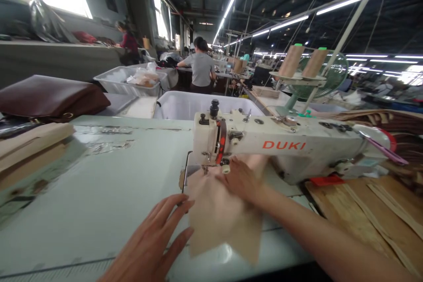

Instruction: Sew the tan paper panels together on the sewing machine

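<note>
A tan piece of material lies flat on the pale green sewing table, its far end under the needle of a white DUKI sewing machine. My left hand lies open with fingers spread, fingertips touching the piece's left edge. My right hand rests flat and open on the piece just below the presser foot, its forearm reaching in from the lower right.
A dark brown bag and stacked tan panels sit at the left. White bins stand behind the machine. Tan strips lie at the right, with two thread cones and a green fan behind. Two people work farther back.
</note>
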Demonstrator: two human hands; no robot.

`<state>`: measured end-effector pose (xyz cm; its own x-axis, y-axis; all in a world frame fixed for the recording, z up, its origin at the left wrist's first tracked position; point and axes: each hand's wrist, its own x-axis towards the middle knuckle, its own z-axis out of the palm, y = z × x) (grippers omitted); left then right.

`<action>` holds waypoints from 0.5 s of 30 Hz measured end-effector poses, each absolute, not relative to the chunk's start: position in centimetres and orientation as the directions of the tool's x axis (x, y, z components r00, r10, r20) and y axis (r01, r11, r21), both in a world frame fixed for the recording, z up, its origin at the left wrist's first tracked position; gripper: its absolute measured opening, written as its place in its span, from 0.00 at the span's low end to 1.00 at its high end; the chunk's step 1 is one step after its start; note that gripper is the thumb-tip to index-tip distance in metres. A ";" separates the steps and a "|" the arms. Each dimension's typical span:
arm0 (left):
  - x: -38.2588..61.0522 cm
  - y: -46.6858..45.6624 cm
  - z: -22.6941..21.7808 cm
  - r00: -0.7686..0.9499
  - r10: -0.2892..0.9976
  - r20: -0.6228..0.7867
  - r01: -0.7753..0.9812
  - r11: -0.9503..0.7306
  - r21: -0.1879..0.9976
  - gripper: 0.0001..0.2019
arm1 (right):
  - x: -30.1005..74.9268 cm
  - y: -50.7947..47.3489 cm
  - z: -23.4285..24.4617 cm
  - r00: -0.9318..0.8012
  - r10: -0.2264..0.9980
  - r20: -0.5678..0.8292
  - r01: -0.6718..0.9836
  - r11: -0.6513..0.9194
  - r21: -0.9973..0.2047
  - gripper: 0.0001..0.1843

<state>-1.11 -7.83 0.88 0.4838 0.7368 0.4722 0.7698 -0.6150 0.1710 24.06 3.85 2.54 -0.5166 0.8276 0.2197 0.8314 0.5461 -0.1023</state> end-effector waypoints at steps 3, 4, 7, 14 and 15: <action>-1.4 -5.5 1.0 0.484 0.800 0.356 0.752 -0.588 0.299 0.19 | 23.9 1.0 2.7 -0.453 0.875 0.170 0.882 0.468 -0.058 0.16; -1.4 -4.7 1.0 0.490 0.809 0.323 0.743 -0.582 0.330 0.19 | 23.6 0.4 2.7 -0.447 0.881 0.157 0.887 0.459 -0.051 0.17; -1.1 -2.6 0.9 0.526 0.806 0.271 0.720 -0.591 0.364 0.19 | 22.4 -1.0 2.7 -0.460 0.882 0.098 0.883 0.466 -0.050 0.24; -0.6 -0.3 0.4 0.604 0.750 0.268 0.672 -0.661 0.335 0.22 | 20.6 -2.3 2.4 -0.354 0.934 0.049 0.926 0.357 -0.122 0.28; -0.6 -0.1 0.4 0.617 0.740 0.267 0.664 -0.672 0.329 0.23 | 20.8 -2.2 2.3 -0.364 0.929 0.070 0.917 0.370 -0.150 0.27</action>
<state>-0.58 -0.07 0.36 0.6168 0.7404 0.2673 0.6637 -0.6717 0.3291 20.75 -2.17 2.25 -0.3637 0.9289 0.0704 0.9167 0.3703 -0.1499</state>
